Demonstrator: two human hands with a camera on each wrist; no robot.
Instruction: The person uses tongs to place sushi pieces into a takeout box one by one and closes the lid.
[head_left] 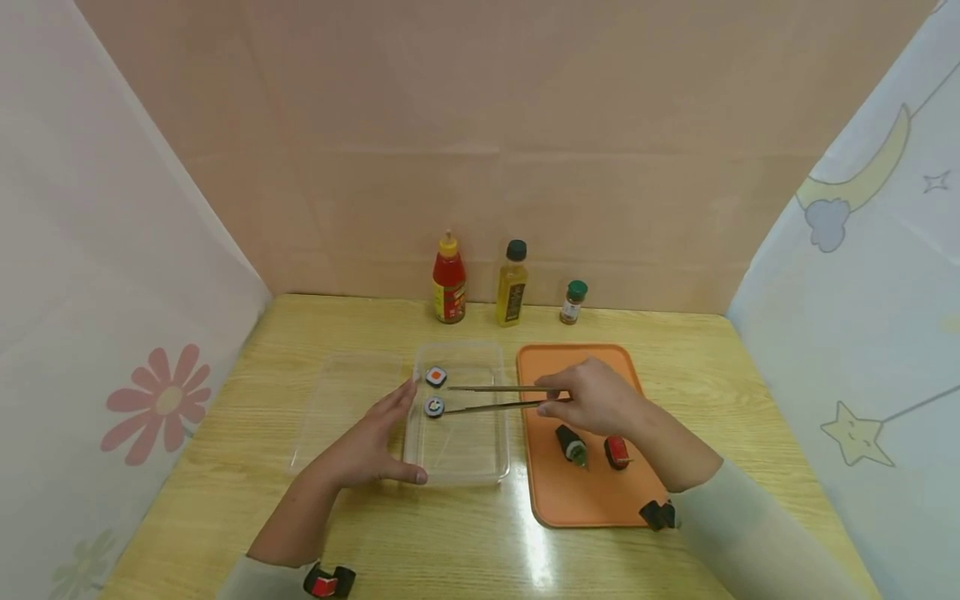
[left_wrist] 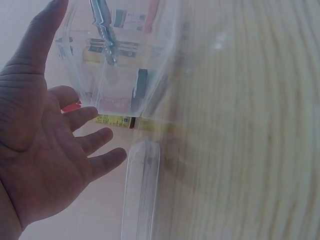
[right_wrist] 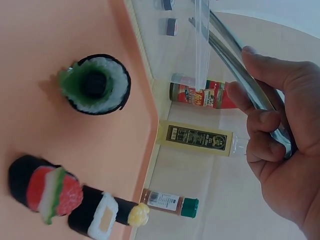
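My right hand [head_left: 596, 396] grips long metal tongs [right_wrist: 240, 75], their arms parted and reaching left over a clear plastic container [head_left: 457, 475]. Inside it, at the left side, lie a square sushi roll [head_left: 436, 377] with an orange centre and a round sushi roll [head_left: 434, 407]. The near tong tip is beside the round roll; whether they touch I cannot tell. At the container's left wall my left hand [head_left: 375, 446] is spread, thumb near the front corner, holding nothing. In the left wrist view its fingers [left_wrist: 107, 162] are extended.
An orange tray [head_left: 547, 500] on the right bears a cone-shaped hand roll [head_left: 572, 446], a red-topped sushi [head_left: 617, 452] and more pieces. A clear lid [head_left: 311, 417] lies left. Behind stand a red sauce bottle [head_left: 449, 287], an oil bottle [head_left: 512, 287] and a spice jar [head_left: 572, 304].
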